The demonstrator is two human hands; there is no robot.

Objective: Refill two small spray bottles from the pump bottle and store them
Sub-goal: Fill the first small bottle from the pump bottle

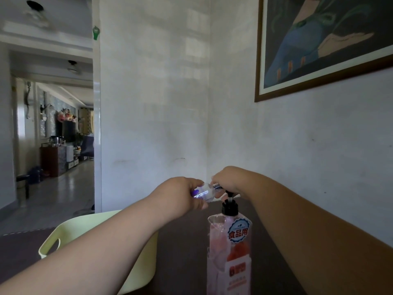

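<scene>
A tall clear pump bottle (229,250) with pink contents, a black pump collar and a red-and-blue label stands on the dark table, right of centre. My left hand (180,194) grips a small clear spray bottle (205,193) with purple print, held sideways just left of the pump. Its silver neck points right into my right hand (230,180). My right hand is closed over the pump head and the small bottle's neck, so the spout and the opening are hidden. No second small bottle is in view.
A pale yellow-green plastic basket (63,235) with a handle slot sits on the dark brown table (182,252) under my left forearm. White walls stand close behind and to the right, with a framed picture (323,43) above. A doorway opens to the left.
</scene>
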